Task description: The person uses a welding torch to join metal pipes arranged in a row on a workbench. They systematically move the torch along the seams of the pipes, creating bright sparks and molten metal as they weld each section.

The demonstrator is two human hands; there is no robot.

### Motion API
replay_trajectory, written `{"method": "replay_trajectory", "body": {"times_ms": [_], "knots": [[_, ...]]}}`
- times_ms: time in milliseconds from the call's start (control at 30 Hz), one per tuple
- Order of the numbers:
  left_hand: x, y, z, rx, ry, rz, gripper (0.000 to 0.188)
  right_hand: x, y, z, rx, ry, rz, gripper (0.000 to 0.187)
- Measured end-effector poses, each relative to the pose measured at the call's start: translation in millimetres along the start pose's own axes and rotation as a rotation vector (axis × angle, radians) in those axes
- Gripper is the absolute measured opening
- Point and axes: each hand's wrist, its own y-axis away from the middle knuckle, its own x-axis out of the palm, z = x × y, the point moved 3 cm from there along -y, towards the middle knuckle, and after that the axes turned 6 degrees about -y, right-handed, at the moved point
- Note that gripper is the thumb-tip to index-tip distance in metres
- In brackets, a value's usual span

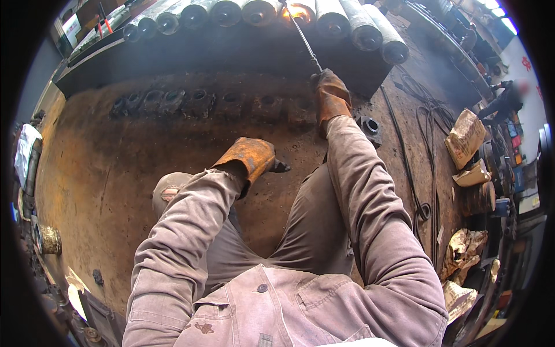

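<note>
My right hand [332, 92], in an orange-brown leather glove, is closed around a long thin metal rod [306, 43]. The rod reaches away to a bright orange glow on one cylinder [299, 14] in a row of grey metal cylinders [225, 13]. Smoke hangs around the glow. Nearer to me, my left hand [260, 157] wears a matching glove and rests over my lap area, above the brown metal surface. A dark fingertip stretches out to the right from it, and I see nothing held. Its other fingers are mostly hidden.
A dark metal stand [219, 55] bears the cylinders. Before it lies a row of blackened blocks with holes [173, 101]; another block [370, 127] sits by my right forearm. Cables [428, 121] run along the right side, beside torn paper bags [465, 139]. Another person [506, 98] is far right.
</note>
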Motion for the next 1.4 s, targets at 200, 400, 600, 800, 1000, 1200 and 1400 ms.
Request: {"method": "replay_trajectory", "body": {"times_ms": [200, 400, 600, 800, 1000, 1200, 1400], "knots": [[-4.4, 5.2, -6.2, 0.010, 0.032, -0.033, 0.034, 15.3, -18.9, -9.5, -0.067, 0.083, -0.016, 0.042], [5.7, 4.1, 4.3, 0.049, -0.041, -0.084, 0.029, 19.8, -7.7, -5.6, -0.103, 0.111, 0.013, 0.046], [-5.6, 9.2, -1.2, 0.059, -0.040, -0.055, 0.028, 20.0, -15.6, -5.3, -0.056, 0.133, -0.025, 0.048], [-16.5, 16.7, -3.9, -0.011, 0.014, 0.023, 0.039, 20.3, -3.3, -0.6, -0.113, 0.127, -0.076, 0.037], [-14.3, 9.3, -2.1, -0.040, 0.045, 0.061, 0.069, 21.8, -12.6, -5.2, -0.126, 0.129, -0.091, 0.039], [-9.4, 8.4, 0.5, -0.004, 0.014, 0.053, 0.093, 23.2, -12.2, -4.8, -0.169, 0.133, -0.080, 0.042], [-4.3, -0.3, 0.5, 0.004, -0.032, 0.022, 0.056, 16.1, -17.5, -4.1, -0.127, 0.120, -0.057, 0.045]]}}
